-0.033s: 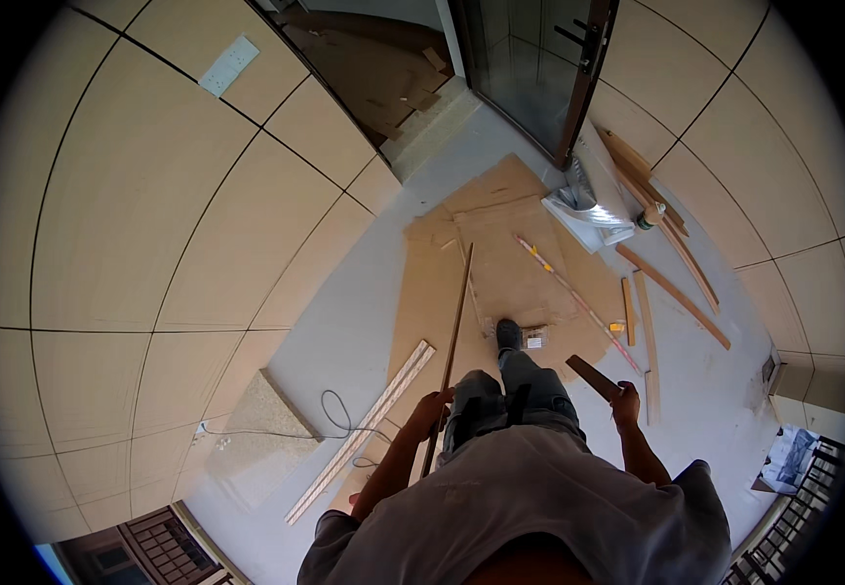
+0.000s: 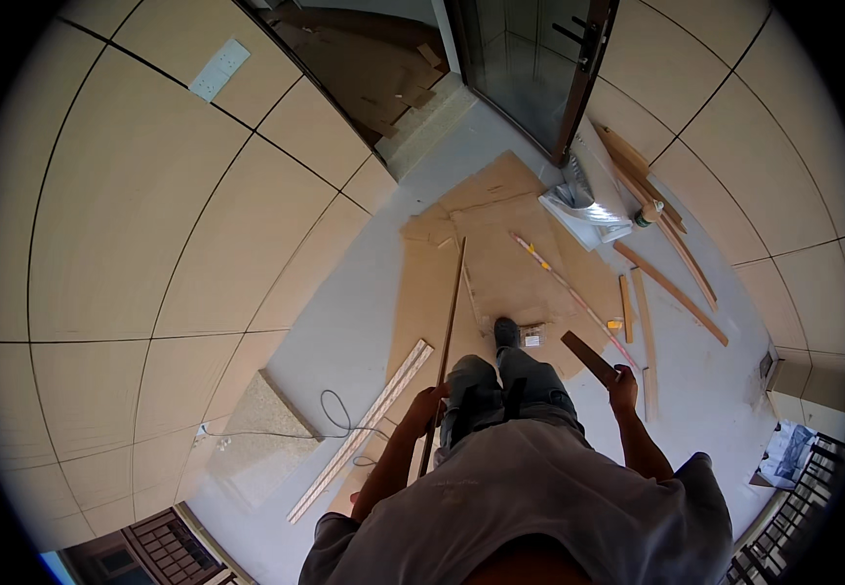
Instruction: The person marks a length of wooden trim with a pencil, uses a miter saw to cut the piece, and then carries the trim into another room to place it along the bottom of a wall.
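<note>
A long, thin brown strip (image 2: 449,336) runs away from me past my left knee, its far end over the cardboard. Closed around its near part is my left hand (image 2: 426,408). To the right of my legs, my right hand (image 2: 623,389) grips one end of a short, flat brown board (image 2: 588,359). The board's other end points forward and left, above the floor. Both hands are well apart, and some fingers are hidden by the pieces and by the angle.
Brown cardboard (image 2: 432,283) covers the middle floor. A light patterned plank (image 2: 364,429) and a grey cable (image 2: 336,400) lie at left. At right are several wooden strips (image 2: 671,291), a red-and-white rod (image 2: 569,285) and silver wrapping (image 2: 593,200). A glass door (image 2: 525,68) stands ajar ahead.
Both the strip and the short board have shifted very slightly to the left in the view, along with my hands. The grips look the same.
</note>
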The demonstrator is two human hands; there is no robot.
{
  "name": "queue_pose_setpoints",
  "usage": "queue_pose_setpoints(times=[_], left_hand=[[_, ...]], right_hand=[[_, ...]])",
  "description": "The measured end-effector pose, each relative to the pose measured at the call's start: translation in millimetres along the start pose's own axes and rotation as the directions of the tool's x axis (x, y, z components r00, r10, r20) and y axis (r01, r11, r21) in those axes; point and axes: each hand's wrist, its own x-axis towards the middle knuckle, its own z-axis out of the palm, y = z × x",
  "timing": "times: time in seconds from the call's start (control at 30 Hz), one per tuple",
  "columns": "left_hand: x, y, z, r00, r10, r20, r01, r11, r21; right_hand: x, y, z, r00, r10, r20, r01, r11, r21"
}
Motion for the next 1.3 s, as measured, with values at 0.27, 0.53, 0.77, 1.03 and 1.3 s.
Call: queue_pose_setpoints(times=[0.27,0.53,0.77,1.03,1.3], left_hand=[[82.4,189.1,-39.7,0.993,-0.023,-0.111,0.018,0.999,-0.051],[228.5,409.3,-126.3,0.994,-0.042,-0.102,0.031,0.994,-0.104],[289.2,592.5,-180.8,0.993,-0.073,-0.092,0.056,0.982,-0.179],[385.0,757.0,-238.8,0.983,-0.135,-0.127,0.098,0.960,-0.260],[494.6,949.0,-300.2,0.966,-0.212,-0.146,0.131,0.894,-0.429]], right_hand=[[163.9,-344.9,-14.2,0.911,-0.408,-0.055,0.358,0.719,0.596],[285.1,-581.4,45.4,0.960,-0.233,0.156,0.019,0.609,0.793],[377.7,-737.6,63.1,0.932,-0.283,0.227,0.010,0.645,0.764],[521.8,-923.4,141.4,0.880,-0.412,0.237,0.179,0.749,0.638],[688.9,-1154.5,199.0,0.791,-0.483,0.377,0.260,0.821,0.508]])
